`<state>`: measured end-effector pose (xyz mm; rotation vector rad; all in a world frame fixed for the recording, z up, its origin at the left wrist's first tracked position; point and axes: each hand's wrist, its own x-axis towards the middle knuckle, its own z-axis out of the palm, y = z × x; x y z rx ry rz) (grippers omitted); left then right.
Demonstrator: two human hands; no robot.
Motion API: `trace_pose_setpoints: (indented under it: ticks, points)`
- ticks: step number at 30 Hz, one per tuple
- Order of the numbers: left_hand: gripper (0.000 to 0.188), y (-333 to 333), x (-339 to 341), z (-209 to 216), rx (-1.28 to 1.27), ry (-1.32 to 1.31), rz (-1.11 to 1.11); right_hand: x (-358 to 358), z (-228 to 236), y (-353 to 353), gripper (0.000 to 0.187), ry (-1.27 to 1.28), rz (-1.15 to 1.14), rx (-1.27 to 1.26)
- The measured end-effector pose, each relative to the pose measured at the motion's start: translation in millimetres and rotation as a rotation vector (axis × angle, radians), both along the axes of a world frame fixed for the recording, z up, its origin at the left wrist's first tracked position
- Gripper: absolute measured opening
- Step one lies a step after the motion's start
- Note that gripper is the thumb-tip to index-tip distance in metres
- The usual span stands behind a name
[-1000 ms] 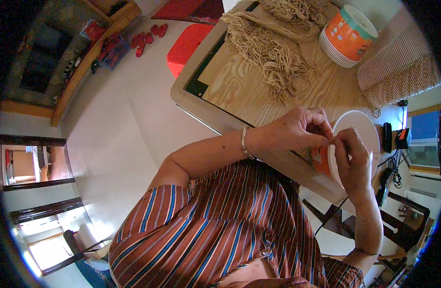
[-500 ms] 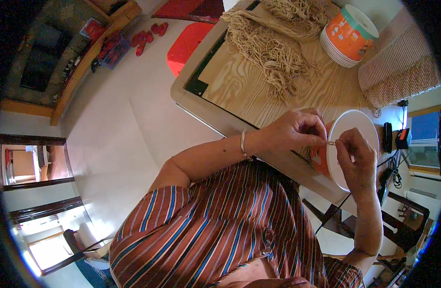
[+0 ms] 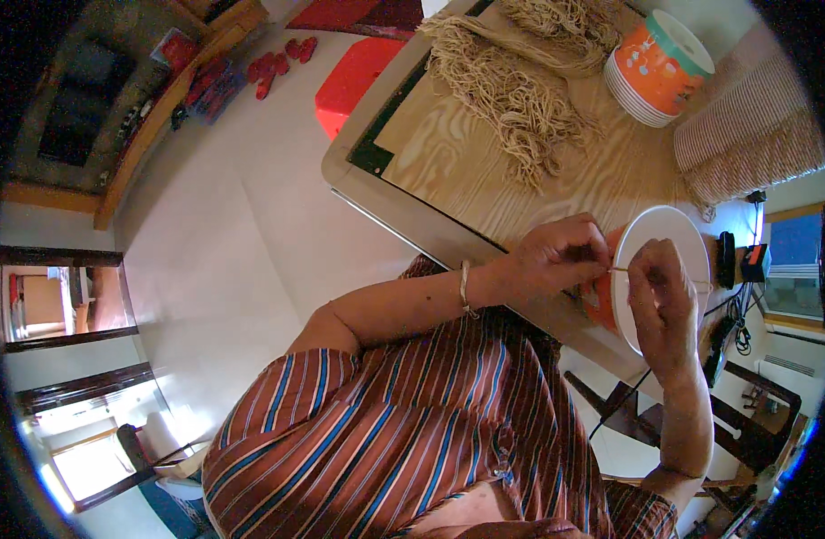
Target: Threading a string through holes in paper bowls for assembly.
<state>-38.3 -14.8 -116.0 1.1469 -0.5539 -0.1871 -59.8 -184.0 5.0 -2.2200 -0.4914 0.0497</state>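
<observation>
A short bit of tan string point(image 3: 618, 269) stretches between my two hands. My left hand point(image 3: 556, 256) pinches one end with thumb and forefinger, the other fingers curled. My right hand point(image 3: 666, 292) pinches the other end, its fingers folded inward. Behind and under the right hand is an orange paper tub point(image 3: 630, 232) with a wide white rim, tipped toward me; the hand hides much of its inside. A loose heap of tan string point(image 3: 529, 99) lies on the wood-grained tabletop point(image 3: 448, 162), beyond my left hand.
A stack of orange paper tubs point(image 3: 651, 76) stands at the far right, beside big rolls of striped tan cord point(image 3: 745, 126). Black cables point(image 3: 743, 332) and a small black box point(image 3: 755, 262) are right of the tub. A red stool point(image 3: 350, 85) stands past the table's left edge.
Both hands stay close together at the tub. The fingers have shifted slightly, and the string between them now looks thinner and straighter. The left forearm has moved a little to the right.
</observation>
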Motion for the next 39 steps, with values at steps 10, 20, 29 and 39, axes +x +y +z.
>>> trace_pose_setpoints:
  ticks: [10,20,29,39]
  points:
    - [0.018,15.3,1.5,39.5,0.236,-0.251,0.203,9.4,9.6,0.4,0.007,0.035,-0.005,-0.111]
    - [0.014,4.5,12.3,34.1,0.200,-0.367,0.167,9.2,14.5,0.5,0.006,0.012,0.047,-0.095]
    - [0.016,6.9,16.3,28.4,0.150,-0.364,0.141,13.3,15.0,2.2,0.028,0.312,-0.012,0.233]
    - [0.014,9.3,19.9,24.8,0.157,-0.385,0.084,6.9,24.1,8.5,0.031,0.176,-0.061,0.308]
